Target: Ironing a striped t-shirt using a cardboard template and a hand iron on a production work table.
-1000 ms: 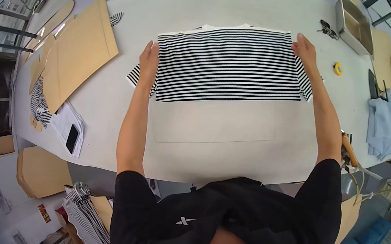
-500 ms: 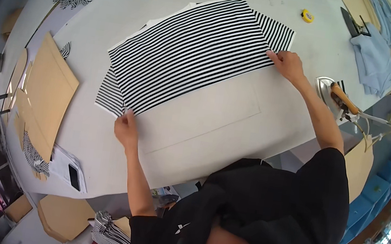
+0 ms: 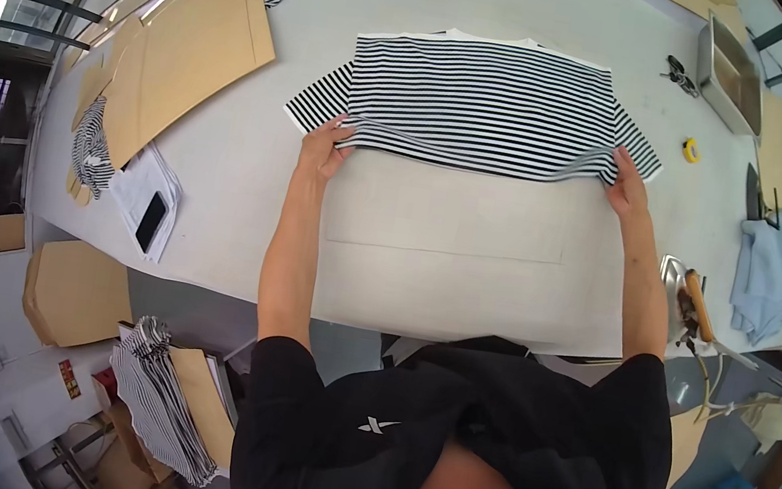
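Observation:
A black-and-white striped short-sleeved top (image 3: 484,97) lies spread on the pale table, neckline on the far side and a sleeve out to each side. My left hand (image 3: 327,146) grips its near left corner, thumb and fingers closed on the cloth. At the near right corner my right hand (image 3: 628,186) pinches the fabric beside the sleeve. Between the hands, the near edge sags in a shallow curve and ripples at both ends. A thin drawn line (image 3: 450,252) marks the table just nearer to me.
Brown card patterns (image 3: 203,44) lie at left, near papers (image 3: 138,192) and a phone (image 3: 151,221). On the right are an iron (image 3: 694,302), a yellow tape measure (image 3: 691,151), a metal tray (image 3: 729,78) and light-blue garments (image 3: 764,270). Striped pieces (image 3: 160,402) hang below the table's left side.
My view has turned, so the top now sits level instead of slanting. Its near edge, flat and straight before, is now rippled. Both hands still hold the near corners.

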`<control>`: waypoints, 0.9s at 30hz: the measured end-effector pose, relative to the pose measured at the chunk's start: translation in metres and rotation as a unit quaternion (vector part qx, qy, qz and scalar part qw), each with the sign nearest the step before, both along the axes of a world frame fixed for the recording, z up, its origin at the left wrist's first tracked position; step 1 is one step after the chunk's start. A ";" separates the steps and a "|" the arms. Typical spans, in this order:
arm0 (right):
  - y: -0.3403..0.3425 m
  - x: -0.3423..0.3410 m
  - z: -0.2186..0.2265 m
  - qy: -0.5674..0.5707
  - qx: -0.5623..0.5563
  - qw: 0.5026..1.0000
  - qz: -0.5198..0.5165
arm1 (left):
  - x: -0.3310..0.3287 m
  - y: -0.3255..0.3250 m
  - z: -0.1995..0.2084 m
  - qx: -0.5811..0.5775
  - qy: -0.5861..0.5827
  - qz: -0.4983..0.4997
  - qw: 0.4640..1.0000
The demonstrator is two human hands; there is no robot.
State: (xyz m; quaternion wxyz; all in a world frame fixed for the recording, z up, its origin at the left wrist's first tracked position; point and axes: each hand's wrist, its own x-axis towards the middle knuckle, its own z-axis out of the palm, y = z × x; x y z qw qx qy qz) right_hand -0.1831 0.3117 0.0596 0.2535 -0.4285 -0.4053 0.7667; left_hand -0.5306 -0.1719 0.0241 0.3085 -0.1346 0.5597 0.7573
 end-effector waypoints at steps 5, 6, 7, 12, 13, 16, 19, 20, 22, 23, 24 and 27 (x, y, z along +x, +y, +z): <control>0.019 -0.029 0.004 0.044 0.082 0.995 0.033 | 0.046 -0.035 0.055 0.040 0.026 0.054 0.997; 0.009 -0.034 0.031 0.024 0.121 0.987 0.103 | 0.073 -0.074 0.064 0.048 0.035 0.068 0.996; 0.022 -0.028 0.042 0.053 0.183 0.971 0.147 | 0.101 -0.096 0.078 0.059 0.050 0.078 0.994; -0.085 -0.060 0.159 0.069 0.261 0.922 0.277 | 0.256 -0.268 0.129 0.087 0.034 0.183 0.979; -0.141 -0.073 0.183 0.056 0.193 0.911 0.361 | 0.285 -0.304 0.137 0.079 0.041 0.219 0.972; -0.302 -0.136 0.181 0.069 0.278 0.862 0.419 | 0.375 -0.431 0.152 0.053 0.063 0.316 0.945; -0.513 -0.179 0.173 0.113 0.271 0.781 0.550 | 0.458 -0.568 0.166 -0.007 0.095 0.420 0.903; -0.582 -0.194 0.173 0.119 0.249 0.760 0.588 | 0.480 -0.611 0.173 -0.056 0.087 0.487 0.867; -0.727 -0.204 0.195 0.145 0.236 0.719 0.637 | 0.521 -0.703 0.192 -0.115 0.132 0.560 0.810; -0.791 -0.215 0.202 0.211 0.209 0.691 0.659 | 0.545 -0.748 0.207 -0.131 0.157 0.565 0.800; -0.848 -0.222 0.214 0.213 0.209 0.677 0.673 | 0.568 -0.790 0.220 -0.147 0.179 0.569 0.789; -0.995 -0.243 0.234 0.274 0.136 0.647 0.699 | 0.610 -0.882 0.255 -0.199 0.214 0.618 0.730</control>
